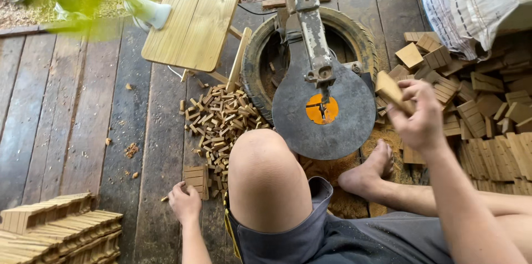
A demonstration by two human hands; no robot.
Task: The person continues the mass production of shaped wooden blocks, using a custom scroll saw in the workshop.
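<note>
Wooden floor, a saw in a tyre, and blocks in both my hands.

Grey plank floor (77,125) carries everything; on it an old tyre (363,39) rings the saw's round metal plate (332,131) with its orange insert, just past my bent knee. A pale wooden stool (194,20) stands beside the tyre, a heap of flat wood blocks (487,114) lies to my right, and small offcuts (221,120) are scattered left of the plate. My right hand (421,120) is raised by the plate, fingers clenched on a wood block (390,89). My left hand (185,203) rests low on the floor, fingers touching a grooved block (197,178) without closing round it.
</note>
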